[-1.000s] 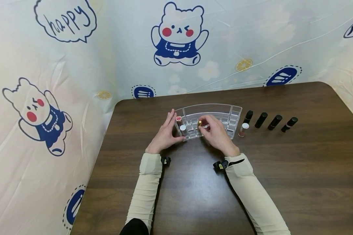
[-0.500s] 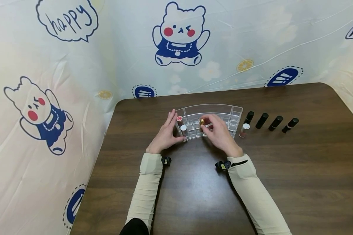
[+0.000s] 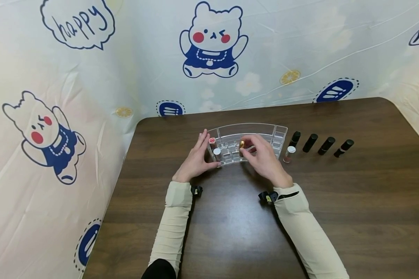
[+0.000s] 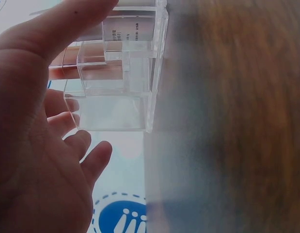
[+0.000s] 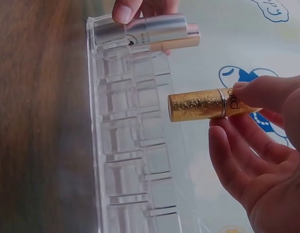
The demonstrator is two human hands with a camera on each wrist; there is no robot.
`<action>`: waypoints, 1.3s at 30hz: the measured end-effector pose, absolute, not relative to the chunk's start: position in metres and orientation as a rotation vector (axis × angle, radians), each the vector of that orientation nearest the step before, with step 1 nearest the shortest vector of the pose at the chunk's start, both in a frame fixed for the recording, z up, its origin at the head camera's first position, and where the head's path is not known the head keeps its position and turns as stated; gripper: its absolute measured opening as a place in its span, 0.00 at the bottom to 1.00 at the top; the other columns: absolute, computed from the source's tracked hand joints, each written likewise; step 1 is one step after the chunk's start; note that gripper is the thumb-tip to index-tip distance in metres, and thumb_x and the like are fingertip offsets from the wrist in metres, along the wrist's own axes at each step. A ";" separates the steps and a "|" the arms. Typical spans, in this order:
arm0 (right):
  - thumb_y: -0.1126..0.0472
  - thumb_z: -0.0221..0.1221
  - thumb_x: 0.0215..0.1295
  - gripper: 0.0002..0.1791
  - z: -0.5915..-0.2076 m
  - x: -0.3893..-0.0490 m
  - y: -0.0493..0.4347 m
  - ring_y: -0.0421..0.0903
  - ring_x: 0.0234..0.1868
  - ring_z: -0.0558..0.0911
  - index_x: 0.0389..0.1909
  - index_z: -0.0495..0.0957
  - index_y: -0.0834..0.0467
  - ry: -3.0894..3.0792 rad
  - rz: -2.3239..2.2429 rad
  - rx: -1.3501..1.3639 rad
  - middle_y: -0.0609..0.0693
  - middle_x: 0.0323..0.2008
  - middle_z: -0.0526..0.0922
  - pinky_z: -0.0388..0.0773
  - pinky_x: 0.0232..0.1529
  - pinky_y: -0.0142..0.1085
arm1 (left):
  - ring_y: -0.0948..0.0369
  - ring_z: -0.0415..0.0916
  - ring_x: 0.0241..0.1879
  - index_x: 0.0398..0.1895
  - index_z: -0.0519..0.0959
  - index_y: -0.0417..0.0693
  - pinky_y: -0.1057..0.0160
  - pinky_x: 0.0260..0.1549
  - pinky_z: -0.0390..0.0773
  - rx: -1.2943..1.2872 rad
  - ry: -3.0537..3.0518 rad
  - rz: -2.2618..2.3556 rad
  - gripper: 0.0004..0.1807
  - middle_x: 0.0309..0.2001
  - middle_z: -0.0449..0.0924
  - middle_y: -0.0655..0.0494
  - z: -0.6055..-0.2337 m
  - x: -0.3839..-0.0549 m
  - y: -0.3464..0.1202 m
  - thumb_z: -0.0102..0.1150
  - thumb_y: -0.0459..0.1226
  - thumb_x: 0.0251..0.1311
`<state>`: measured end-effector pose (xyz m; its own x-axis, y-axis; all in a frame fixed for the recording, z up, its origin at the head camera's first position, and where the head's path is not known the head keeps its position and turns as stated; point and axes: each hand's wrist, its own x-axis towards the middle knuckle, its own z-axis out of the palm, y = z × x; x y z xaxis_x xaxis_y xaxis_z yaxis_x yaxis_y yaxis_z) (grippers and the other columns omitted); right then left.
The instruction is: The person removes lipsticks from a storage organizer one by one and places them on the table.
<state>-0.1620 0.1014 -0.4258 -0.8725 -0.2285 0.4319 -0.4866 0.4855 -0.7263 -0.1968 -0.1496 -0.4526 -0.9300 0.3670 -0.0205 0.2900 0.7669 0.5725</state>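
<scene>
A curved clear plastic lipstick organizer (image 3: 227, 162) stands on the table, divided into small compartments. At its left end my left hand (image 3: 194, 159) holds it, thumb at the front and fingers along the side. A silver lipstick tube (image 5: 162, 29) and a pinkish lipstick tube (image 5: 188, 40) stand in the leftmost compartments, near the left thumb. My right hand (image 3: 264, 159) pinches a gold glittery lipstick tube (image 5: 196, 106) by its upper part. The tube's lower end points at the middle compartments, just above the organizer in the right wrist view.
Right of the organizer, several black tubes (image 3: 326, 145) stand in a row on the wooden table (image 3: 230, 232). A white-capped tube (image 3: 289, 154) is in front of them, close to the organizer's right end. A patterned curtain (image 3: 153, 58) hangs behind the table.
My right hand has shifted slightly to the right over the organizer with the gold lipstick tube. The left hand stays on the organizer's left end.
</scene>
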 end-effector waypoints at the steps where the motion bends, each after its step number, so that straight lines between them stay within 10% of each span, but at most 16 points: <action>1: 0.68 0.63 0.61 0.14 -0.425 -0.161 0.102 0.48 0.40 0.82 0.48 0.76 0.63 -2.453 1.328 0.611 0.54 0.40 0.80 0.82 0.41 0.39 | 0.59 0.27 0.78 0.78 0.41 0.49 0.38 0.70 0.50 0.529 2.829 0.886 0.61 0.79 0.28 0.63 -0.453 -0.197 -0.150 0.72 0.53 0.49; 39: 0.69 0.65 0.59 0.14 -0.406 -0.142 0.134 0.44 0.36 0.80 0.45 0.77 0.62 -2.323 1.185 0.602 0.52 0.37 0.79 0.82 0.37 0.40 | 0.63 0.25 0.77 0.78 0.39 0.54 0.39 0.71 0.48 0.515 2.817 0.886 0.62 0.78 0.24 0.70 -0.454 -0.197 -0.150 0.72 0.53 0.49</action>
